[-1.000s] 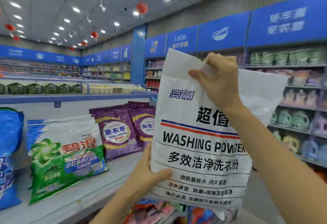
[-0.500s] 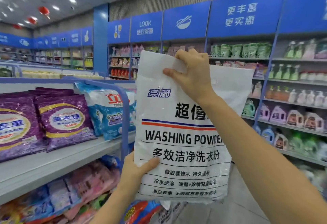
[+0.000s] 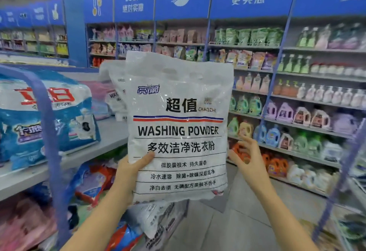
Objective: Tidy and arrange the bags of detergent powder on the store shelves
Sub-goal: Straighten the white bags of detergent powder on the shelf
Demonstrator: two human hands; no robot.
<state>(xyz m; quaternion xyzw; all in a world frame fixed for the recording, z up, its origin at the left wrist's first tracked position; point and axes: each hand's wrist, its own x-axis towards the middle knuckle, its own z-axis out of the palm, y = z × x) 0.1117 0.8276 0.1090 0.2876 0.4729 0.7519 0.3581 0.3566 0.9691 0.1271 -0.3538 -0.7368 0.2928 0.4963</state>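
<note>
left hand [image 3: 128,173] gripping bag [image 3: 178,131], right hand [image 3: 247,161] beside

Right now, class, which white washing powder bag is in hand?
The front white bag, gripped by the left hand; its twin behind sits on the shelf.

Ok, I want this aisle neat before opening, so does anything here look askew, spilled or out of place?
Yes. Below the held bag, a second white bag lies tilted, its print running slantwise, and it seems to jut out over the floor. No spill or tear shows.
</note>
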